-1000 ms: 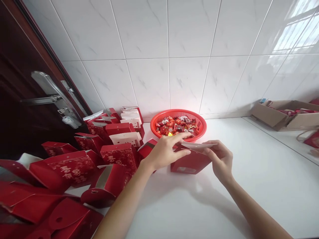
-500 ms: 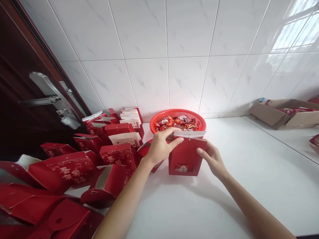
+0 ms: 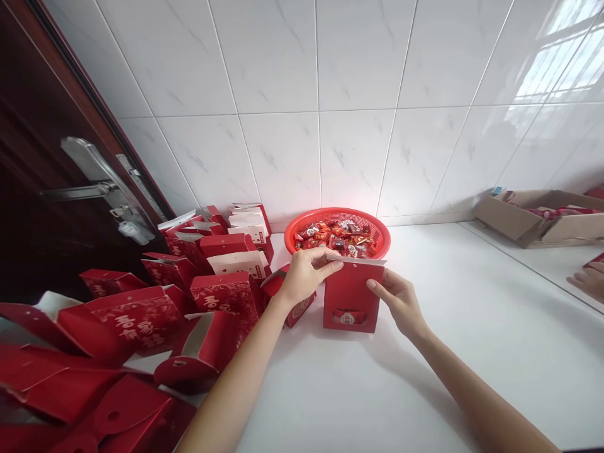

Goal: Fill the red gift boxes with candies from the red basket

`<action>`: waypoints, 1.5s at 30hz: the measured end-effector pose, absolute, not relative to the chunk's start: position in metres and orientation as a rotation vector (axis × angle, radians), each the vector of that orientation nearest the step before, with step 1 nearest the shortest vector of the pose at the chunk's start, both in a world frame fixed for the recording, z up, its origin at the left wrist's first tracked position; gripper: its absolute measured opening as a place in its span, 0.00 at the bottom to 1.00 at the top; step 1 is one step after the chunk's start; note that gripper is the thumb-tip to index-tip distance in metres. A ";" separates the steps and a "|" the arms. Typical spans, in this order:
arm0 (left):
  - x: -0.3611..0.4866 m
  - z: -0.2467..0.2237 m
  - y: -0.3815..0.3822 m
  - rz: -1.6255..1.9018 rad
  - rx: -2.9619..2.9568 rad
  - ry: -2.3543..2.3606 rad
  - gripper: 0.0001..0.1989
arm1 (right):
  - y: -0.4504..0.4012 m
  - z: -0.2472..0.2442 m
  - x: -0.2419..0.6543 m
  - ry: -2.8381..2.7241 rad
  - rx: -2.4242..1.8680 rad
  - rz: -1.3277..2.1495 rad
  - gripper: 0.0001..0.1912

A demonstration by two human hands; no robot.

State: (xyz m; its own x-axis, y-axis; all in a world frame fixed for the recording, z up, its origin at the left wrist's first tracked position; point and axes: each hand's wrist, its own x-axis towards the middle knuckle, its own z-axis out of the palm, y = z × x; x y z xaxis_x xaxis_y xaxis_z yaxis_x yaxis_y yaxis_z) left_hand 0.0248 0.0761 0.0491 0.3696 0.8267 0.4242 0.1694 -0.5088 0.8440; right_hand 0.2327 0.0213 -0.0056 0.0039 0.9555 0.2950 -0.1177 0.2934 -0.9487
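Here, left grip [image 3: 304, 277] pinching red box [image 3: 352, 289], right grip [image 3: 403, 302] clasping it

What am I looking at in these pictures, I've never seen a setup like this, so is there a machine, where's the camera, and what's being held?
There's no machine here, just a person's bare hands. Every picture comes from one camera worn on their head, looking forward and down. The left hand pinches the top edge of an upright red box, and the right hand grips its side. A window low on the box shows something wrapped. Behind it, on the white surface, sits a red basket of what look like wrapped sweets. Many more red boxes crowd the left. At right are a cardboard box and, at the edge, another person's hand.
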 end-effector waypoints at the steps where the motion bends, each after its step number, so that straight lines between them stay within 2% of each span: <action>1: 0.024 0.049 0.077 1.141 1.917 0.867 0.10 | 0.021 -0.006 0.233 -1.264 -0.902 1.048 0.19; 4: 0.023 0.047 0.078 1.110 2.018 0.857 0.12 | 0.023 -0.007 0.233 -1.279 -0.923 1.062 0.20; 9: 0.022 0.042 0.079 1.122 2.210 0.754 0.08 | 0.026 -0.010 0.233 -1.309 -0.917 1.055 0.20; 22: 0.029 0.049 0.068 0.986 2.101 0.842 0.05 | 0.025 -0.010 0.236 -1.372 -0.866 1.005 0.15; 27: 0.036 0.039 0.065 1.025 2.150 0.857 0.05 | 0.024 -0.009 0.235 -1.369 -0.917 0.898 0.19; 30: 0.038 0.032 0.065 1.073 2.155 0.839 0.07 | 0.024 -0.006 0.234 -1.376 -0.954 0.856 0.20; 34: 0.034 0.026 0.062 1.097 2.108 0.919 0.15 | 0.026 -0.004 0.237 -1.415 -0.907 0.922 0.19; 37: 0.031 0.023 0.057 1.107 2.073 0.985 0.14 | 0.027 -0.005 0.240 -1.436 -0.872 0.976 0.17; 41: 0.032 0.016 0.050 1.187 1.997 1.004 0.11 | 0.030 -0.008 0.245 -1.484 -0.916 0.883 0.18; 45: 0.034 0.005 0.049 1.251 1.848 1.002 0.15 | 0.031 -0.005 0.249 -1.560 -0.903 0.914 0.17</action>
